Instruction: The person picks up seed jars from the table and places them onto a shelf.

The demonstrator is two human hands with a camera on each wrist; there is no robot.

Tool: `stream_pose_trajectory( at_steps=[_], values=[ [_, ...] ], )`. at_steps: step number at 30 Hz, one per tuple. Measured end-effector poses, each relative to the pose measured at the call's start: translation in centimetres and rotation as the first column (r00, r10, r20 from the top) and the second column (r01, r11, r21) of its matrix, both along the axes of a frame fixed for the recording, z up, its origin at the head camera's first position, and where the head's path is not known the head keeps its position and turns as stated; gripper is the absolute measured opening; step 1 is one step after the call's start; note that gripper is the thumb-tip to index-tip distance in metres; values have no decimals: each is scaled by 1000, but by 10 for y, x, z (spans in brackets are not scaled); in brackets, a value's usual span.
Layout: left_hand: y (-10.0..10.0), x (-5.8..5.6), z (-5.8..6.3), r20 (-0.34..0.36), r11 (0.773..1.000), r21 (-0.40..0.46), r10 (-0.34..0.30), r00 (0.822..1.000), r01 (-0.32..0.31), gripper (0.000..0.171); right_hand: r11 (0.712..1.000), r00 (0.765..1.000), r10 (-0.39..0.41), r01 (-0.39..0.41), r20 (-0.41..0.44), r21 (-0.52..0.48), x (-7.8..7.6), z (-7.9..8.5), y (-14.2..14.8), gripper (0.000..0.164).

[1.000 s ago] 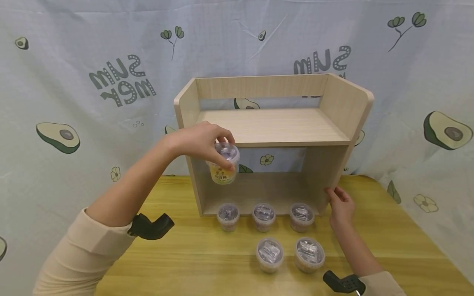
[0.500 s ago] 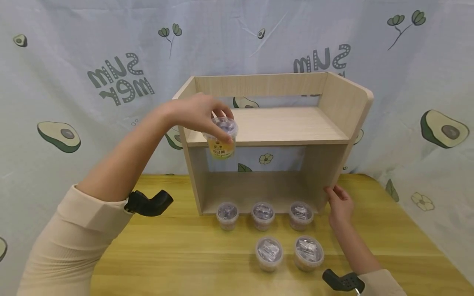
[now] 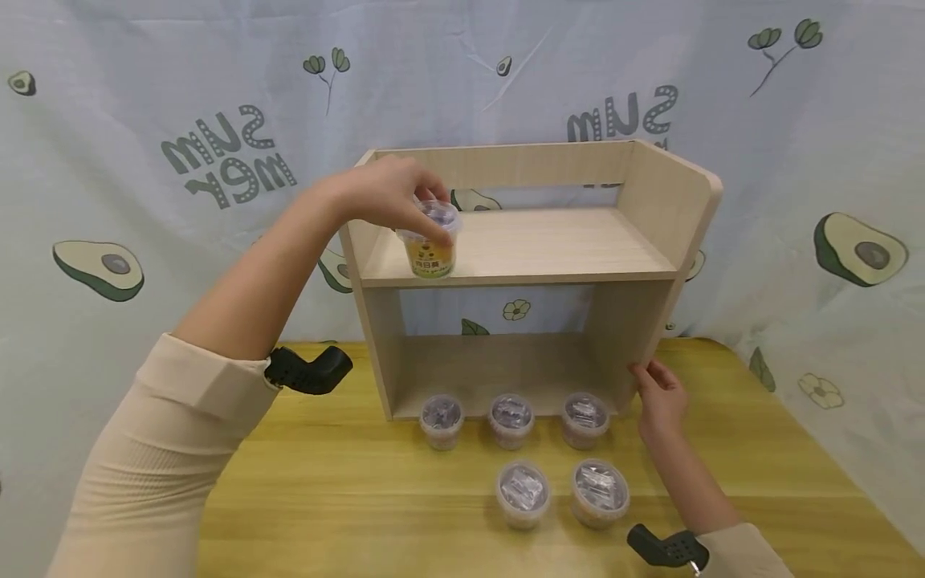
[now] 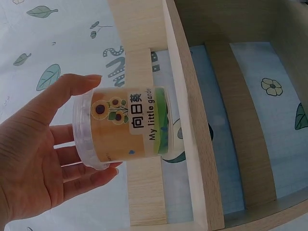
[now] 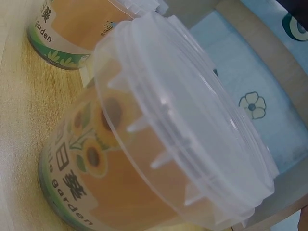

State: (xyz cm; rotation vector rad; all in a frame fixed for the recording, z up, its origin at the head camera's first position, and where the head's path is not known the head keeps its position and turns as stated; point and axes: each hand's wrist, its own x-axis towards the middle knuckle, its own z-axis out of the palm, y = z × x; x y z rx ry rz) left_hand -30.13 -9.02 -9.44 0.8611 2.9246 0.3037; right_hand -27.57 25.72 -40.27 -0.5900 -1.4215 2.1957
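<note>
My left hand [image 3: 393,194] grips a lidded plastic cup [image 3: 431,255] by its top, thumb and fingers round the lid. The cup has an orange and green sunflower label [image 4: 130,125] and is upright in the head view, at the left of the upper board's front edge [image 3: 520,280] of a pale wooden shelf unit. My right hand [image 3: 661,401] pinches the front edge of the unit's right side panel [image 3: 682,233], low down near the table.
Several similar cups stand on the wooden table [image 3: 311,482]: a row of three [image 3: 511,419] along the unit's base and two [image 3: 523,494] nearer me. One cup [image 5: 159,130] fills much of the right wrist view. A printed cloth [image 3: 462,72] hangs behind.
My left hand has lifted the cup from in front of the lower compartment up to the upper board's level. The right hand keeps its place at the side panel.
</note>
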Motion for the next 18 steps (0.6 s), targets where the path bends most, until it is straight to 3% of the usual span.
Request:
stream_pose_trajectory(
  at_steps=[10, 18],
  values=[
    [6, -11, -1, -11, 1000, -18, 25, 1000, -25, 58, 1000, 1000, 10, -10, 9, 20, 0, -1, 2, 18],
    [8, -21, -4, 29, 999, 1, 50, 998, -51, 58, 999, 1000, 6, -6, 2, 43, 2, -2, 2, 22]
  ],
)
